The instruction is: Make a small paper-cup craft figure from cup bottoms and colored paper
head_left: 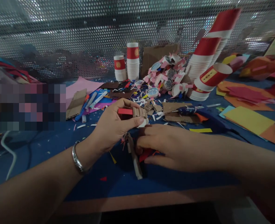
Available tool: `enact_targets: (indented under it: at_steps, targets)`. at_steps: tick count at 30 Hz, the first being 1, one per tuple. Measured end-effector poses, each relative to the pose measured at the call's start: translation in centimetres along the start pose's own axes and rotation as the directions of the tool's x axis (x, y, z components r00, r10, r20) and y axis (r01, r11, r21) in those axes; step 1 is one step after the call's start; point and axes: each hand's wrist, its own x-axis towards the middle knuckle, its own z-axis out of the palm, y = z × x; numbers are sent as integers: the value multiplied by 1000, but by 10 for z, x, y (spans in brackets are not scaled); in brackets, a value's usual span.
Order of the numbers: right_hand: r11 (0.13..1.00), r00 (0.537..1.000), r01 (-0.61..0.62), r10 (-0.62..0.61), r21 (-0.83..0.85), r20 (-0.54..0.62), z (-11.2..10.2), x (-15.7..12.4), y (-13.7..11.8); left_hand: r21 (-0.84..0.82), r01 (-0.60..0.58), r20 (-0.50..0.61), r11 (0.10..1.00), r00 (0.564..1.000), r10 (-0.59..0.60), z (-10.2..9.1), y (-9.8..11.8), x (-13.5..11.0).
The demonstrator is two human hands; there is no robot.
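Pinched between the thumb and fingers of my left hand [115, 124] is a small corrugated cardboard piece [139, 112], with a red strip [125, 111] sticking out toward my palm. A white round edge [143, 123] shows just under the cardboard. Lower down, my right hand [160, 143] reaches to the tabletop, its thumb and fingers apart around some red paper scraps [146, 154]; whether it grips one is not clear. A narrow cardboard strip [134, 157] lies beside its fingertips.
Paper cup stacks [132, 63] stand at the back, with more leaning stacks [201, 59] at right. Between them is a heap of small cup-paper figures [167, 74]. A blue glue gun [205, 116] rests on cardboard. Coloured paper [249, 119] lies right, markers [90, 101] left.
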Motion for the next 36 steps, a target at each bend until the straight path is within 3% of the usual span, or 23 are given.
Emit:
enact_targets:
  at_steps: [7, 11, 14, 16, 20, 23, 28, 30, 36]
  targets:
    - [997, 1000, -6, 6, 75, 2, 0, 1, 6, 50, 32, 21, 998, 999, -33, 0, 0, 3]
    - [986, 997, 32, -19, 163, -79, 0, -4, 12, 35, 42, 21, 999, 999, -42, -1, -1, 3]
    - [960, 977, 16, 44, 281, -207, -2, -8, 16, 33, 60, -4, 998, 998, -59, 0, 0, 3]
    - [933, 938, -16, 138, 360, -318, -4, -10, 20, 25, 73, -14, 997, 997, -72, 0, 1, 2]
    - [865, 811, -27, 312, 501, -495, -6, -9, 27, 3, 64, 4, 998, 998, -64, 1, 2, 0]
    - [807, 737, -10, 404, 590, -541, -6, -8, 32, -27, 73, 29, 997, 997, -73, 2, 2, -2]
    - [807, 608, 24, 456, 589, -650, -5, -9, 36, -28, 64, 49, 998, 997, -62, 1, 2, -4]
    - [773, 590, 70, 477, 630, -651, -3, -8, 37, -18, 58, 40, 998, 998, -57, 2, 3, -4]
    - [575, 609, 192, 565, 795, -556, 0, -5, 37, 32, 26, 6, 999, 1000, -26, 4, 6, -5]
